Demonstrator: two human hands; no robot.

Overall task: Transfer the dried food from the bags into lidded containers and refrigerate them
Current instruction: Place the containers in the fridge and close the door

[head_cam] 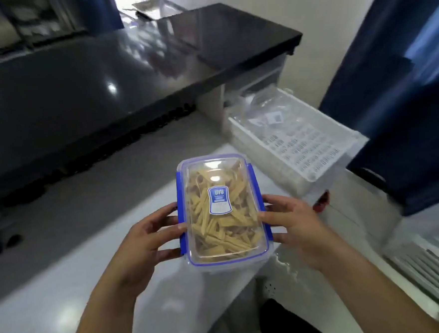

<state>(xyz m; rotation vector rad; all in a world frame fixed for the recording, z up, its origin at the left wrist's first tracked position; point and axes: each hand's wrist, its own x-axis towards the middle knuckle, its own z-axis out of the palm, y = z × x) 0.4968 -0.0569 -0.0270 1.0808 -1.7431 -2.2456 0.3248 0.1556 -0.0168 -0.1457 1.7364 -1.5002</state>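
Observation:
A clear rectangular container (pixel 224 231) with a blue-trimmed lid and blue side clips is held in front of me, above a white surface. Pale yellow dried food strips fill it, and a blue and white sticker sits on the lid. My left hand (pixel 150 236) grips its left long side, fingers on the clip. My right hand (pixel 292 223) grips the right long side the same way. The lid is on the container.
A white perforated plastic basket (pixel 324 159) holding crumpled clear bags stands to the right, beyond the container. A long black glossy counter (pixel 77 80) runs across the back. A dark blue curtain (pixel 402 88) hangs at the right. Grey floor lies between counter and white surface (pixel 53 295).

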